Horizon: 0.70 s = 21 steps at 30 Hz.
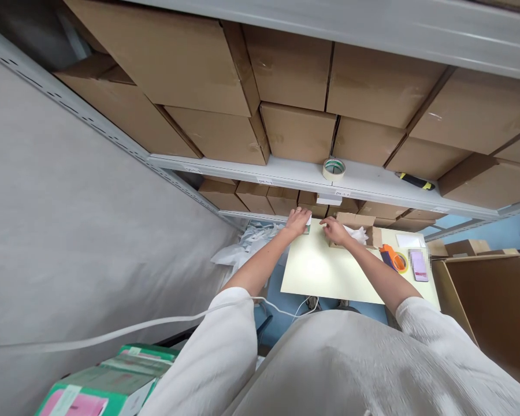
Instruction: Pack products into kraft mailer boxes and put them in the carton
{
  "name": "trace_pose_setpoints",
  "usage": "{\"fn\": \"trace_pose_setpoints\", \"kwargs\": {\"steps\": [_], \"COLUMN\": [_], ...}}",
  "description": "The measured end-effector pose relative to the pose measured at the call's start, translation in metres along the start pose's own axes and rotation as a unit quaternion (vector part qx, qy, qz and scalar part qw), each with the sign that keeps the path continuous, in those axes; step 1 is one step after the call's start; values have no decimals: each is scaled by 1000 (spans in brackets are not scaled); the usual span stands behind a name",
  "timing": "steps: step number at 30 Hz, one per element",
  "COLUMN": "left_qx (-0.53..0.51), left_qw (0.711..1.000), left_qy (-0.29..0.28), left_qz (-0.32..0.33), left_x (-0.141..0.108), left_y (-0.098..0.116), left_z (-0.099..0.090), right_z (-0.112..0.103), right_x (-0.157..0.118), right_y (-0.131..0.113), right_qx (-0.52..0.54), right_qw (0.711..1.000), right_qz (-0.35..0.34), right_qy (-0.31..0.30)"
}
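Both hands under my watch, the left hand [298, 222] and the right hand [334, 231], reach over the far part of one pale yellow worktop [325, 271]. I have the left at the far left corner, against one small white-and-green packet [308, 224] that sits by that corner; the fingers hide much of it, so I cannot tell whether this grip is pinching it or only resting on it. My right grip is curved, its fingertips turned toward the packet, near it but apart; nothing shows in it, and I cannot tell whether its fingers are spread or pressed together. That hand overlaps the left end of one open carton [377, 238], at about the middle of the far edge, with white wrapping [359, 234] inside. Toward the right edge I count one orange tape dispenser [388, 254] with one yellow ring [404, 264] at its side, one phone [418, 266], and, by the far right corner, one white sheet [409, 240]. Above the far edge, one grey shelf [294, 169] bears one tape roll [327, 171], one yellow-and-black cutter [416, 181] and at least ten brown boxes [299, 134]. Past the left edge lie plastic bags [256, 237], too tangled for me to count; past the right edge stands one large open box [494, 306].
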State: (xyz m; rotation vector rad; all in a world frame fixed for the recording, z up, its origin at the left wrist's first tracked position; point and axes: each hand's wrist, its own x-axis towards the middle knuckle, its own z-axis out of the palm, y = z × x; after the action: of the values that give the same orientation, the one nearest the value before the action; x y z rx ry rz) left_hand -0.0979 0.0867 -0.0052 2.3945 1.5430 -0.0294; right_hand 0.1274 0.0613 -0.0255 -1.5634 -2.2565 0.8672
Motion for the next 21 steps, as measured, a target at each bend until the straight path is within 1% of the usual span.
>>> {"fn": "trace_pose_setpoints", "kwargs": {"steps": [4, 7, 10, 14, 18, 21], "left_qx": [-9, -18, -5, 5, 12, 1], "left_qw": [1000, 1000, 1000, 999, 996, 993], "left_qy": [2, 5, 13, 37, 66, 92], "left_qz": [4, 5, 24, 32, 52, 70], "left_x": [-9, -19, -28, -38, -47, -52], "left_y": [1, 6, 15, 30, 45, 57], "left_z": [-10, -28, -55, -98, -135, -156], "right_z": [3, 7, 11, 9, -3, -18], "right_x": [4, 7, 8, 8, 7, 2], "right_y": [-3, -6, -9, -11, -8, -4], "right_qx": [2, 18, 56, 110, 150, 179], "right_qw": [1000, 1000, 998, 993, 987, 981], "right_qz": [-2, -2, 0, -3, -19, -25], "right_qy": [-7, -4, 15, 52, 63, 64]}}
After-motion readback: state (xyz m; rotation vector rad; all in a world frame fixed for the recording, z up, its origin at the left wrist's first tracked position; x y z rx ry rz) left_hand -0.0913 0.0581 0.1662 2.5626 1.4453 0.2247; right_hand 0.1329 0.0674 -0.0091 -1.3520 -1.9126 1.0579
